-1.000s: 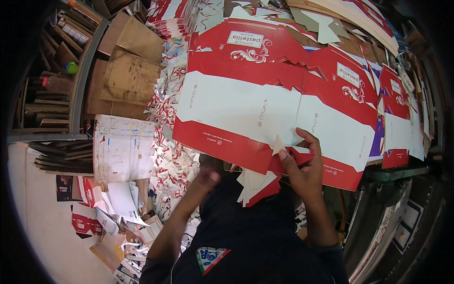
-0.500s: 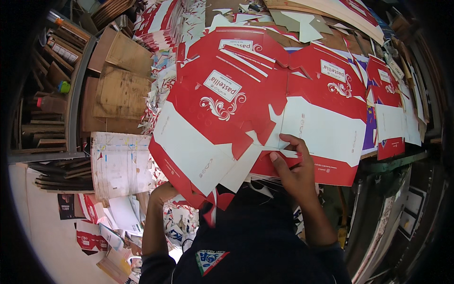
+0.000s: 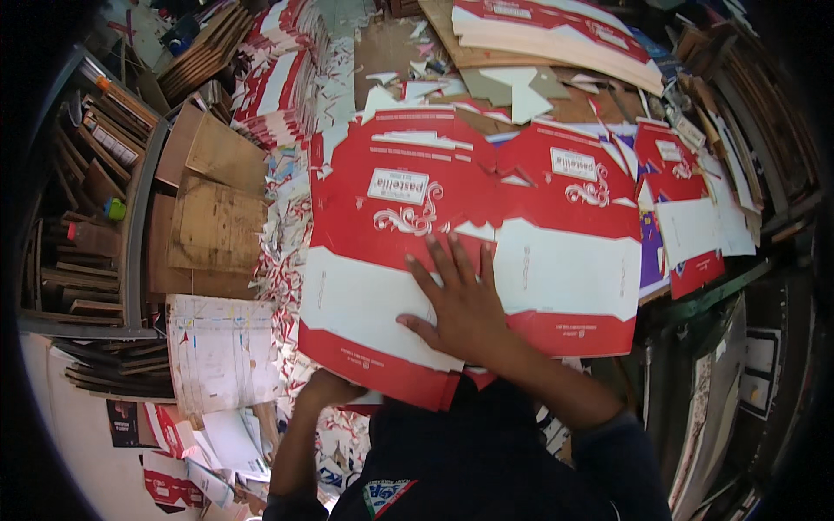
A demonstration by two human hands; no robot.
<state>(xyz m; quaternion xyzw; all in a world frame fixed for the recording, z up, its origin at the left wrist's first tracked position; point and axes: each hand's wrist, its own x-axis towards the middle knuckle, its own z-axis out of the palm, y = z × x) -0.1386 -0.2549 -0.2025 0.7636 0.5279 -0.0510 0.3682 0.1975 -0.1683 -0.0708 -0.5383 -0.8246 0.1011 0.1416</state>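
A flat red-and-white printed carton sheet (image 3: 347, 286) lies in front of me, die-cut along its edges. My right hand (image 3: 465, 304) rests on its white panel, palm down and open, with fingers spread. At the sheet's near left corner is my left hand (image 3: 328, 388); its fingers are hidden under the sheet, so their grip does not show. A matching carton sheet (image 3: 573, 269) lies directly to the right. Thin white offcut strips (image 3: 417, 139) lie across the far part of the left sheet.
Tall stacks of red-and-white sheets (image 3: 274, 91) stand at far left, amid paper scraps (image 3: 282, 260). More cartons (image 3: 686, 221) lie at right. A grey metal shelf (image 3: 139, 208) holds boards on the left. Grey card pieces (image 3: 512, 91) lie at the back.
My right hand has let go of the sheet's near inner edge and moved left, flat onto its white panel. The left sheet has turned and straightened. My left hand has slid under its near edge.
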